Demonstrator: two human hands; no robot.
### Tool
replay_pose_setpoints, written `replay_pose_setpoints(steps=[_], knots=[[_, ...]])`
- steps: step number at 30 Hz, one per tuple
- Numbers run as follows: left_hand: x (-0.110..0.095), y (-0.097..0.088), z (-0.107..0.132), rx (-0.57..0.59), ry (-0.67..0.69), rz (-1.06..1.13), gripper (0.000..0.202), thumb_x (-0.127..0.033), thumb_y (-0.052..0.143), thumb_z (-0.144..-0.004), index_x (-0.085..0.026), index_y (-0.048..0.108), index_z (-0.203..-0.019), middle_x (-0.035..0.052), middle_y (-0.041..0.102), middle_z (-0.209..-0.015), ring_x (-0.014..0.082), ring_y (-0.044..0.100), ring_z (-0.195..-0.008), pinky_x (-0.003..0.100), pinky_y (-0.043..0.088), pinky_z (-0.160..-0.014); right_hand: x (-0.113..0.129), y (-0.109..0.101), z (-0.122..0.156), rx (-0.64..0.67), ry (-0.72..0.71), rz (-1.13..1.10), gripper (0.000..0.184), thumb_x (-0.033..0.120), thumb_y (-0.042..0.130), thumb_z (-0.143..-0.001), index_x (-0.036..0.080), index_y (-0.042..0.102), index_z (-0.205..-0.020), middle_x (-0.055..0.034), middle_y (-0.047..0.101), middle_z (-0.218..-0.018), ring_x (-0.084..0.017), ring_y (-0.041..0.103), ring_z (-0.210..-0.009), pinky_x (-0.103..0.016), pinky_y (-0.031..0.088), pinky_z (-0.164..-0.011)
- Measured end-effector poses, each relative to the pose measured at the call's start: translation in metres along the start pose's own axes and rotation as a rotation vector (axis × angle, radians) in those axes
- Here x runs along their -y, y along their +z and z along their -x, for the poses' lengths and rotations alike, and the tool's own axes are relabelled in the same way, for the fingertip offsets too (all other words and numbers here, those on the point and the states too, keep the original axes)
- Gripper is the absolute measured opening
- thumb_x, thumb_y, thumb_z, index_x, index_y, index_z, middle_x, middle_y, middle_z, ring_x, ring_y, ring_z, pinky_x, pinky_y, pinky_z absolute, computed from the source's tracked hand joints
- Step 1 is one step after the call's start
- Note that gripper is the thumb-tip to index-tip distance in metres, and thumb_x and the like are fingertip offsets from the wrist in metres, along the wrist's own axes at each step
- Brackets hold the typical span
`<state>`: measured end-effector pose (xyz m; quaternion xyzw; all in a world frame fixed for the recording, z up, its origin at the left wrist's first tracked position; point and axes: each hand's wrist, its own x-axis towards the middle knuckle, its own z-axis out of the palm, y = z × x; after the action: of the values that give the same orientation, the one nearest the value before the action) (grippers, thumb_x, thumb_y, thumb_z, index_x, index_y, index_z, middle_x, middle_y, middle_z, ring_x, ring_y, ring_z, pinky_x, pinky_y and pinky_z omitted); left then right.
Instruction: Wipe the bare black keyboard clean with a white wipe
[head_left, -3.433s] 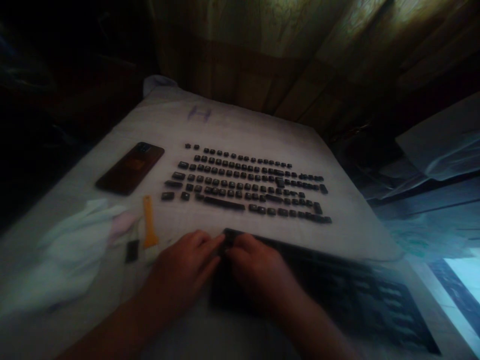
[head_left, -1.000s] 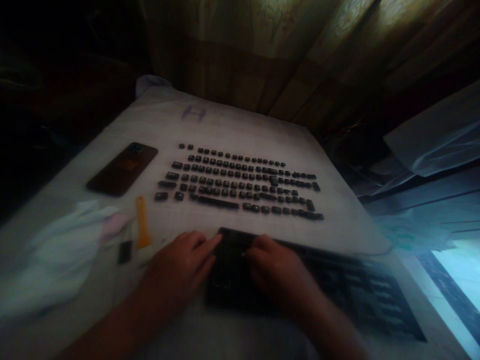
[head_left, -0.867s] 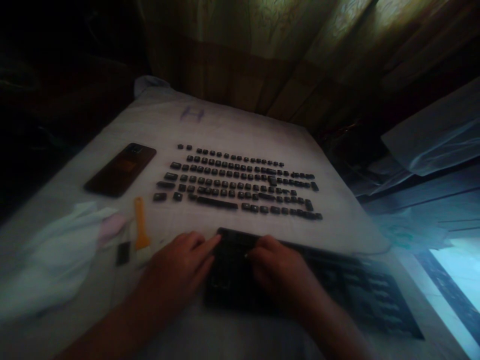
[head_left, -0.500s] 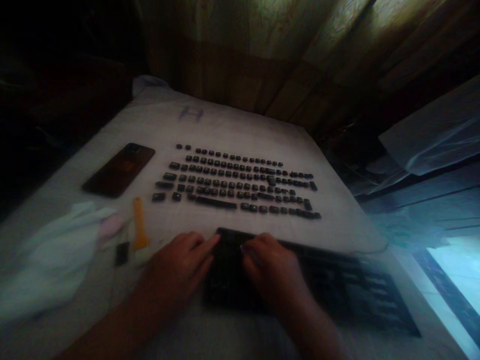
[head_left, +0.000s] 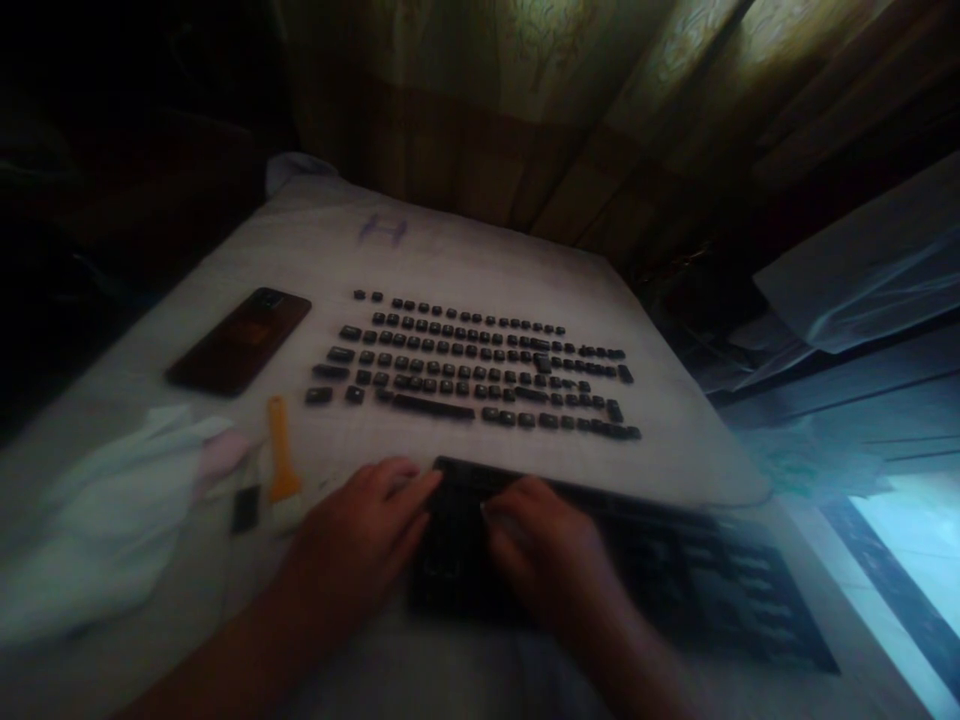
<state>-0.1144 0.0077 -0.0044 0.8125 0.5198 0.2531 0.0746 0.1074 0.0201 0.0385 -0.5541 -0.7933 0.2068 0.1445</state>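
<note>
Matt blk plastic keycaps (head_left: 465, 365) on white cloth (head_left: 465, 262); glossy phone (head_left: 238, 340).

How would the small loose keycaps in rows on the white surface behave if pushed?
The keycaps look small and separate, so they are probably light and would scatter out of their rows. They sit flat on the white surface, so rolling seems unlikely; sliding or flipping seems likelier.

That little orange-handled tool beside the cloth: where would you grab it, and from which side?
Probably the orange handle, pinched across its narrow sides from above. It lies flat on the white sheet, slim and clear on both sides, while its pale wider end sits close to the left hand and a small dark piece.
</note>
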Motion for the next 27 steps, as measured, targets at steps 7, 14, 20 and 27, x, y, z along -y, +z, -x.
replay_pose_setpoints(steps=[7, 14, 20, 27], knots=[[0.008, 0.009, -0.008, -0.015, 0.068, 0.089, 0.038, -0.035, 0.053, -0.095, -0.023, 0.053, -0.131, 0.0090, 0.063, -0.140, 0.0292, 0.054, -0.133, 0.055, 0.046, -0.109, -0.021, -0.007, 0.015, -0.228, 0.015, -0.216, 0.020, 0.017, 0.054, -0.082, 0.021, 0.069, -0.096, -0.0052, 0.074, -0.095, -0.019, 0.072, -0.085, -0.030, 0.059, -0.077], [0.015, 0.013, -0.005, -0.023, 0.038, 0.168, 0.042, -0.042, 0.055, -0.092, -0.025, 0.054, -0.131, 0.0062, 0.070, -0.123, 0.0280, 0.061, -0.117, 0.052, 0.044, -0.108, -0.009, 0.006, 0.022, -0.248, -0.076, -0.188, 0.024, 0.011, 0.051, -0.086, 0.020, 0.069, -0.100, -0.0054, 0.071, -0.094, -0.016, 0.072, -0.081, -0.025, 0.059, -0.072], [0.014, 0.006, -0.009, 0.026, 0.072, 0.200, 0.029, -0.035, 0.048, -0.097, -0.026, 0.060, -0.123, 0.0031, 0.074, -0.113, 0.0240, 0.064, -0.108, 0.049, 0.045, -0.104, 0.006, 0.024, 0.026, -0.267, -0.086, -0.140, 0.027, 0.010, 0.048, -0.087, 0.020, 0.069, -0.100, -0.0062, 0.066, -0.094, -0.014, 0.068, -0.071, -0.023, 0.056, -0.064], [0.012, 0.006, -0.010, 0.015, 0.061, 0.223, 0.025, -0.034, 0.049, -0.098, -0.024, 0.061, -0.118, 0.0035, 0.074, -0.110, 0.0227, 0.064, -0.105, 0.047, 0.047, -0.101, 0.018, 0.034, 0.020, -0.199, -0.022, 0.037, 0.022, 0.006, 0.052, -0.080, 0.019, 0.068, -0.087, -0.0046, 0.064, -0.087, -0.014, 0.063, -0.059, -0.024, 0.049, -0.054]])
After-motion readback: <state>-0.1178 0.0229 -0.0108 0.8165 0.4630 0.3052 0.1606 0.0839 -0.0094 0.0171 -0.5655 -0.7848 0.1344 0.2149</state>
